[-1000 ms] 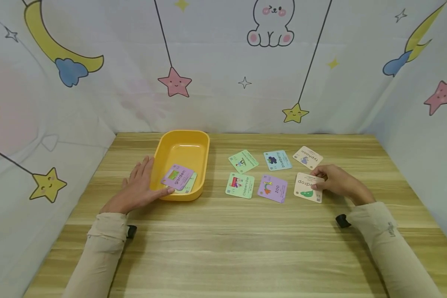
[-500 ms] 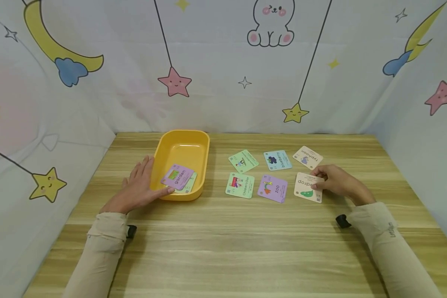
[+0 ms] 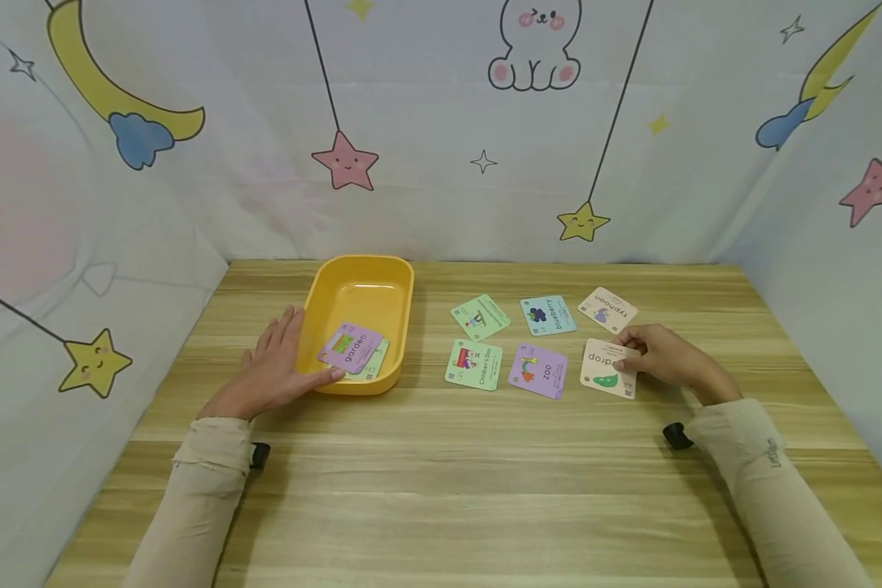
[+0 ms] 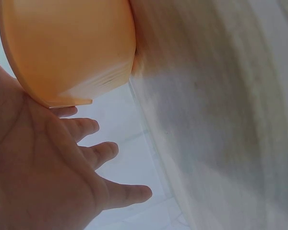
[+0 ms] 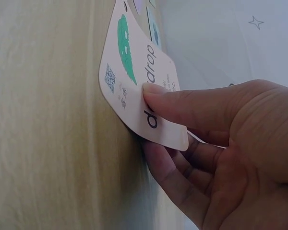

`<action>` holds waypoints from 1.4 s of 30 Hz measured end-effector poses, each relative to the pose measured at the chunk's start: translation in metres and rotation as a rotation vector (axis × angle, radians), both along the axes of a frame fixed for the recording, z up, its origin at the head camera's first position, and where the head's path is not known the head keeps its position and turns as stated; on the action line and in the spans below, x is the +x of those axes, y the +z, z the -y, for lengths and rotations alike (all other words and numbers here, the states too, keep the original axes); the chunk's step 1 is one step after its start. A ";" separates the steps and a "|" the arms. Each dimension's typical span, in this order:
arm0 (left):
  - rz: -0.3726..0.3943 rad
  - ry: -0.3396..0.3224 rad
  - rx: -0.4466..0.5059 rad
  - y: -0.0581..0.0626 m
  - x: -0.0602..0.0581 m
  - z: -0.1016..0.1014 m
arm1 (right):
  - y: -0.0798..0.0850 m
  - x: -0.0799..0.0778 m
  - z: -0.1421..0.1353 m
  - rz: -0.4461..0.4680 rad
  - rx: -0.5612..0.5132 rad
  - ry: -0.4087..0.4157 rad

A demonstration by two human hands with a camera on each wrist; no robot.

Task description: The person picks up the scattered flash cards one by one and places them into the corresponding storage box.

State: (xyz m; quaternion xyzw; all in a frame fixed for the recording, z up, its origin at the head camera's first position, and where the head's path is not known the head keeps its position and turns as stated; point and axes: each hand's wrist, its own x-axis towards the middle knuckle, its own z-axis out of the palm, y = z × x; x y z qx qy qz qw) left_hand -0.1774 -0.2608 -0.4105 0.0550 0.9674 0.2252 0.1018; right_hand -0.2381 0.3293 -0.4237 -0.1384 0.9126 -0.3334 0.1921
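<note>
My right hand (image 3: 665, 359) pinches a pale pink card (image 5: 134, 81) between thumb and fingers. It bears a green leaf and a word ending in "drop"; in the right wrist view the gripped corner bends up off the table. At the left, my left hand (image 3: 268, 367) lies against the side of a yellow plastic basin (image 3: 356, 269), fingers straight and spread, thumb over the near rim. Inside the basin a purple "garden" card (image 3: 351, 349) overlaps a green card (image 3: 377, 359). The left wrist view shows the palm (image 4: 43, 158) against the basin's rim.
Several cards lie between basin and right hand: a green one (image 3: 480, 317), a blue "blueberry" card (image 3: 548, 316), a "typhoon" card (image 3: 608, 310), a green "Children's Day" card (image 3: 474, 365) and a purple "zoo" card (image 3: 539, 371). A printed white curtain (image 3: 426, 212) borders the wooden table (image 3: 441, 490).
</note>
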 end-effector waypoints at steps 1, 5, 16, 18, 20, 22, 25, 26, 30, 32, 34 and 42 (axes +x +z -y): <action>-0.001 -0.001 0.001 0.000 0.000 0.000 | 0.000 0.000 0.000 -0.002 0.000 0.000; -0.003 0.001 0.004 -0.001 -0.001 0.000 | 0.001 0.001 0.000 -0.017 -0.006 0.001; 0.016 0.007 -0.001 0.001 0.000 -0.001 | 0.004 0.004 -0.002 0.010 -0.072 -0.012; 0.017 0.009 0.000 0.001 0.000 -0.001 | 0.003 0.005 -0.003 0.013 -0.100 -0.011; 0.019 0.011 -0.001 0.002 0.000 -0.002 | 0.002 0.005 -0.003 0.008 -0.121 -0.002; 0.021 0.012 -0.002 0.003 0.001 -0.002 | 0.001 0.006 -0.004 0.004 -0.137 0.000; 0.023 0.014 -0.003 0.003 0.001 -0.003 | 0.000 0.006 -0.004 0.004 -0.143 -0.006; 0.023 0.014 -0.002 0.003 0.001 -0.003 | 0.000 0.006 -0.005 0.004 -0.140 -0.010; 0.018 0.014 -0.001 0.002 0.000 -0.002 | 0.000 0.006 -0.006 0.008 -0.129 -0.023; 0.014 0.011 -0.001 0.001 0.000 -0.001 | 0.000 0.006 -0.006 0.009 -0.131 -0.032; 0.009 0.008 -0.003 0.000 0.000 -0.001 | 0.000 0.006 -0.006 0.018 -0.147 -0.042; 0.008 0.008 -0.001 -0.001 0.000 0.000 | 0.001 0.009 -0.008 0.091 -0.249 -0.067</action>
